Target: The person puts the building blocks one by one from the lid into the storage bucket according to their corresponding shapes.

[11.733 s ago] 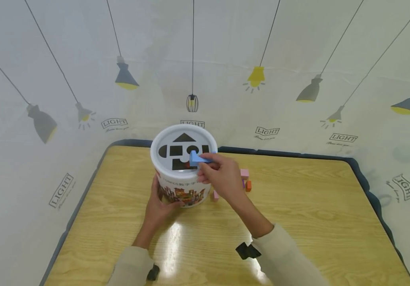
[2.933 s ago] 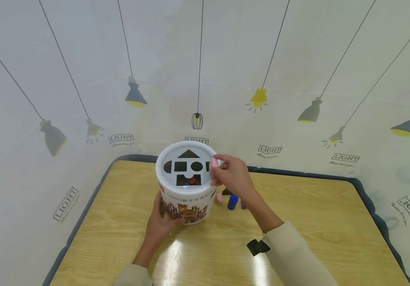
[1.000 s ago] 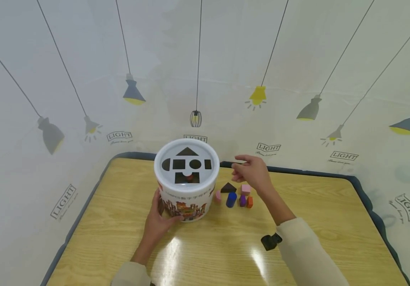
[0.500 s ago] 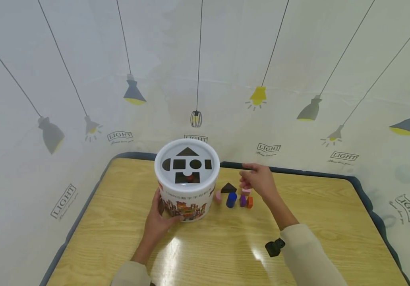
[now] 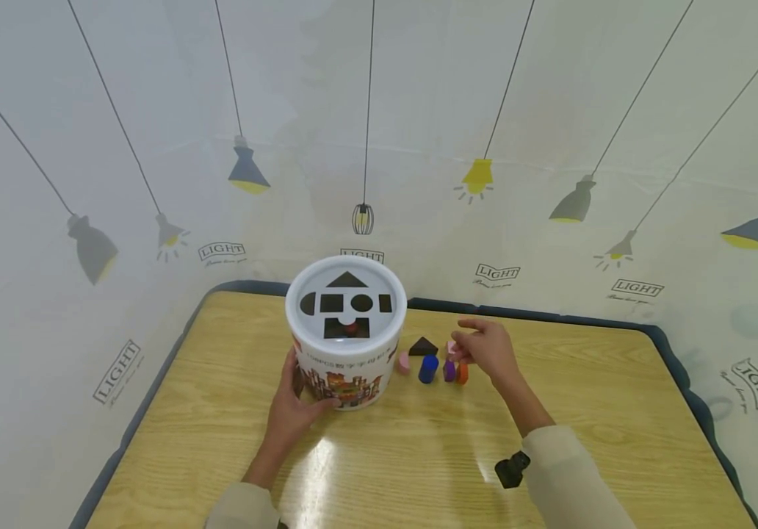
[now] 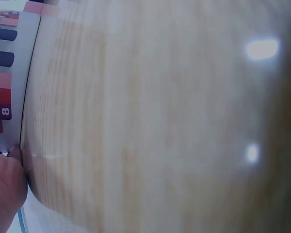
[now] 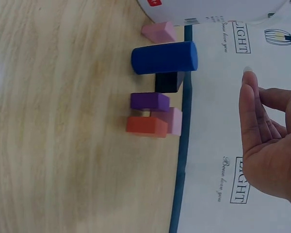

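Right now my right hand [image 5: 488, 349] hovers with fingers loosely spread, holding nothing, just above the pink block [image 7: 170, 120], the farthest of the cluster from the white bucket [image 5: 346, 330]. Beside that block lie the purple block [image 7: 150, 101] and orange block [image 7: 146, 125]; nearer the bucket stand the blue cylinder [image 7: 164, 58] and dark triangle [image 5: 422, 346]. My left hand [image 5: 293, 411] presses open against the bucket's front wall.

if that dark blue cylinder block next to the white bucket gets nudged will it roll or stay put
The dark blue cylinder block stands upright on its flat end on the wooden table, so a light nudge probably just slides it. A harder push could tip it, and then it would likely roll. It looks rigid and light, probably easy to pinch.
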{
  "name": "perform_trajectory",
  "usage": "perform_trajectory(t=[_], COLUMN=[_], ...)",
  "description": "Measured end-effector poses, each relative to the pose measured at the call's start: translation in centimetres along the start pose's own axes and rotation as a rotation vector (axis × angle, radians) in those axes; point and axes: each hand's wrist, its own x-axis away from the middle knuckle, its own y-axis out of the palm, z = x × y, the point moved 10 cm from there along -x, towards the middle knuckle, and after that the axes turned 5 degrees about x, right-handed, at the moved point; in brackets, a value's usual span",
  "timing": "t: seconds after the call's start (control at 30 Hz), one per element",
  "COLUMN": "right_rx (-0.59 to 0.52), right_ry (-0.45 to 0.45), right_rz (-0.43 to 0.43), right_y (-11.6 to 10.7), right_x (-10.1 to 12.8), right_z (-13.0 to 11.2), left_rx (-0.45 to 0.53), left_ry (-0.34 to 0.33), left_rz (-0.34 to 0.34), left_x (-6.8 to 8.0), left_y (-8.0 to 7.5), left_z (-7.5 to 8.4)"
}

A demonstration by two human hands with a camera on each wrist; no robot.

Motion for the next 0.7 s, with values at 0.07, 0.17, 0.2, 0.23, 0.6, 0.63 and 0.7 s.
perform_trajectory(t=[0.07, 0.17, 0.2, 0.23, 0.6, 0.63, 0.7], right_rx=[0.013, 0.015, 0.012, 0.012, -0.038, -0.039, -0.034], right_ry=[0.014, 0.027, 0.029, 0.030, 0.079, 0.085, 0.087], right_rz=[-0.001, -0.001, -0.001, -0.003, -0.008, -0.004, -0.003], right_y=[0.0, 0.1, 0.2, 0.3, 1.1, 1.1, 1.2], right_x=[0.0, 0.0, 0.0, 0.0, -0.3, -0.3, -0.4], right_z=[0.7, 1.5, 1.8, 2.0, 4.7, 5.0, 5.5], left_rx=[-0.006, -0.011, -0.013, -0.013, 0.013, 0.013, 0.016], left_ry=[0.000, 0.005, 0.005, 0.006, 0.003, 0.007, 0.010], left_rz=[0.001, -0.002, -0.002, -0.002, -0.027, -0.028, -0.028], left_x=[0.0, 0.0, 0.0, 0.0, 0.6, 0.6, 0.5], left_y=[0.0, 0.0, 0.0, 0.0, 0.2, 0.3, 0.3], left_z=[0.0, -0.1, -0.1, -0.1, 2.7, 2.8, 2.7])
